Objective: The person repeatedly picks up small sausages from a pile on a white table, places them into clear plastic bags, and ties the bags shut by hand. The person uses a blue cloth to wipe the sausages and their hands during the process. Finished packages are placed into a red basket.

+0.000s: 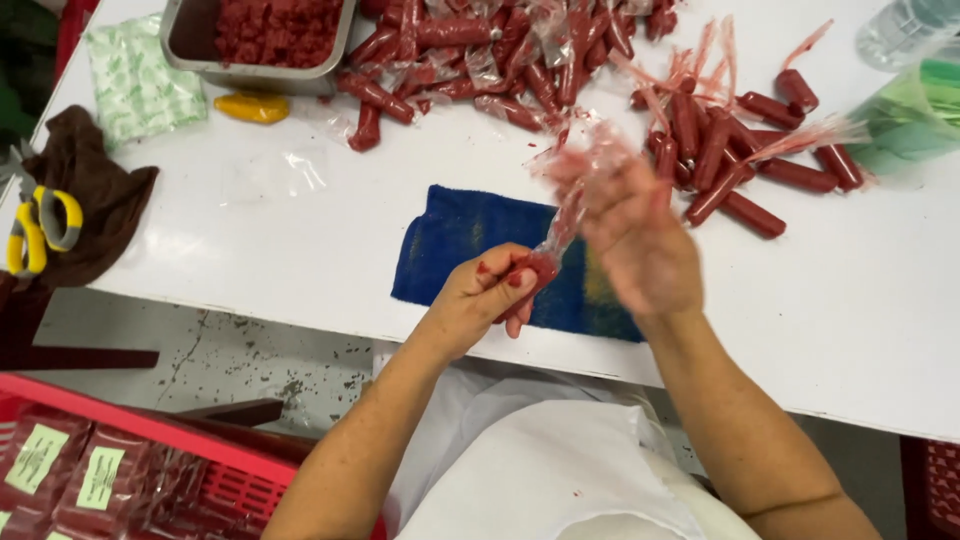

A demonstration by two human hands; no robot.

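White table [250, 240], blue cloth [460, 240]. Left hand [490, 290] clasping filled red plastic tube [535, 270] above cloth; right hand [630, 235], blurred, gripping tube's twisted top. Finished tubes [730, 160] piled beyond.

A: What lay on the white table [250, 230]?
B: Yellow scissors [38, 230] sat on a brown cloth [100, 190].
A: And below?
B: A red basket [200, 450] held dark packs [60, 470].

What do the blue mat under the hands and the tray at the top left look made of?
Blue mat: apparently woven terry cloth, with a fuzzy matte surface and soft, uneven edges. Tray: likely stainless steel, grey with a dull sheen and rounded, pressed corners; it holds red paste.
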